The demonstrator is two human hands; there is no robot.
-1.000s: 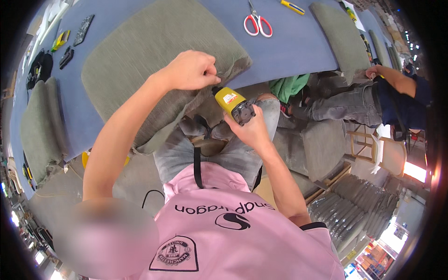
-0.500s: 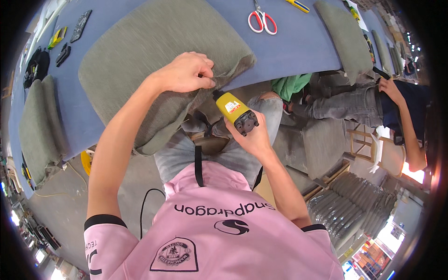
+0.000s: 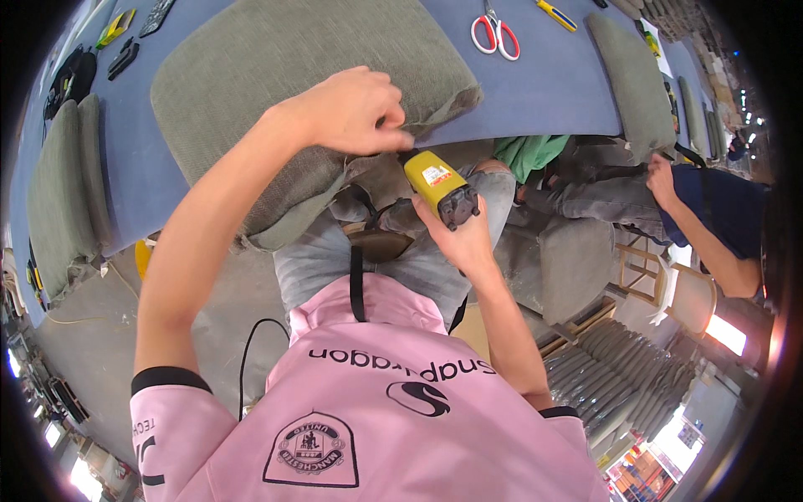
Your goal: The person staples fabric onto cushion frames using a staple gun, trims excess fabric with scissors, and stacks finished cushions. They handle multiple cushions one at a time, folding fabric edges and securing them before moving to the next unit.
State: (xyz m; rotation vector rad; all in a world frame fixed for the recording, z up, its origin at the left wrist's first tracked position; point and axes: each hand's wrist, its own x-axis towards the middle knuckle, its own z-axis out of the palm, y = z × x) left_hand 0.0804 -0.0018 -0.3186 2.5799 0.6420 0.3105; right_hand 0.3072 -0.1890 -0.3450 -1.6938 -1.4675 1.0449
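Observation:
A grey-green fabric-covered cushion (image 3: 276, 84) lies on the blue tabletop, its loose fabric edge (image 3: 293, 222) hanging over the near side. My left hand (image 3: 355, 109) is above the cushion's near edge, fingers curled and thumb close to the forefinger. Whatever it pinches, if anything, is too small to make out. My right hand (image 3: 464, 238) grips a yellow and black handheld power tool (image 3: 435, 177) just off the table edge. The tool's dark tip points up toward my left fingertips, which hide its end.
Red-and-white scissors (image 3: 495, 35) and a yellow-handled tool (image 3: 556, 14) lie at the table's far side. More cushions stand at left (image 3: 63, 201) and right (image 3: 631, 88). A co-worker's hand (image 3: 661, 180) is at the right. A stack of grey pieces (image 3: 627, 368) sits lower right.
My left hand has risen away from the cushion's fabric edge. The power tool has moved slightly right with my right hand, its tip still close to my left fingers. The view has shifted a little.

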